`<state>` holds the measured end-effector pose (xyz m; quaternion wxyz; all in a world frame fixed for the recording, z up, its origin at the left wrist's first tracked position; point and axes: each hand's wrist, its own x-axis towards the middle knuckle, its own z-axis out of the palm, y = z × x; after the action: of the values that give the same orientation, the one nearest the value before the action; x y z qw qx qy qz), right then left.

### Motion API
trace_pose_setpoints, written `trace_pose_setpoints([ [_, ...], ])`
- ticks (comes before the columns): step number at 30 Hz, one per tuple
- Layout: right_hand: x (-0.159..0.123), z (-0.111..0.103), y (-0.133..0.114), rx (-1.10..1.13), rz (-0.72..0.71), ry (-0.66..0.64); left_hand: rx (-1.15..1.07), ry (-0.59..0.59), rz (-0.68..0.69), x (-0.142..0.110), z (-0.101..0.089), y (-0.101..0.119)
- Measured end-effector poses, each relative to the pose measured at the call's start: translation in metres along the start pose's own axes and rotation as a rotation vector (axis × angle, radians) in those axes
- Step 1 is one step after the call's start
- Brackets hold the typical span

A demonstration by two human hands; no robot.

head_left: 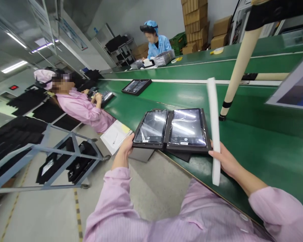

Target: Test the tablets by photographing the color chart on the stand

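Note:
A black tray [167, 131] is held out in front of me, tilted, over the bench edge. Two tablet-like screens, a left one [153, 126] and a right one [187, 126], lie in its compartments under shiny clear film. My left hand [126, 144] is closed on the tray's left front corner. At the right front corner, my right hand [224, 158] grips a long white foam-like strip [213, 117], thumb across it, beside the tray edge. Its other fingers are partly hidden. Beneath the tray, part of another dark flat piece [179, 156] shows.
Green bench [255, 151] runs along my right, with a beige post [238, 64] standing on it. Another black tray [136, 86] lies farther up. Papers [114, 137] jut out at left. A wheeled cart [65, 158] stands on the floor. Two co-workers, in pink [78, 107] and blue [161, 45], work nearby.

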<state>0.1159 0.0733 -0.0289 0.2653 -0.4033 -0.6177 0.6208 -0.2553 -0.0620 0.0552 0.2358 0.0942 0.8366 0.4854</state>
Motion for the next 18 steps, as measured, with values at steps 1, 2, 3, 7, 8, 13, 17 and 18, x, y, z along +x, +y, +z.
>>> trace_pose_setpoints([
  [1, -0.008, -0.005, 0.0, -0.002, -0.001, 0.017, 0.006, -0.022, 0.023, -0.01, 0.0, -0.004],
  [2, -0.019, -0.012, 0.0, -0.006, 0.0, 0.035, 0.015, -0.045, 0.053, -0.021, 0.001, -0.008],
  [3, -0.032, -0.022, 0.001, -0.018, 0.006, 0.045, 0.024, -0.067, 0.091, -0.031, 0.001, -0.013],
  [7, -0.105, -0.075, 0.013, -0.179, 0.083, 0.042, 0.087, -0.174, 0.283, -0.073, 0.013, -0.032],
  [8, -0.127, -0.09, 0.02, -0.225, 0.103, 0.077, 0.11, -0.203, 0.332, -0.084, 0.021, -0.038],
  [13, -0.23, -0.169, 0.065, -0.424, 0.132, 0.477, 0.264, -0.373, 0.54, -0.143, 0.092, -0.069],
  [17, -0.291, -0.224, 0.082, -0.621, 0.267, 0.589, 0.406, -0.58, 0.708, -0.183, 0.167, -0.079],
  [18, -0.302, -0.235, 0.082, -0.714, 0.308, 0.578, 0.443, -0.615, 0.751, -0.189, 0.182, -0.078],
])
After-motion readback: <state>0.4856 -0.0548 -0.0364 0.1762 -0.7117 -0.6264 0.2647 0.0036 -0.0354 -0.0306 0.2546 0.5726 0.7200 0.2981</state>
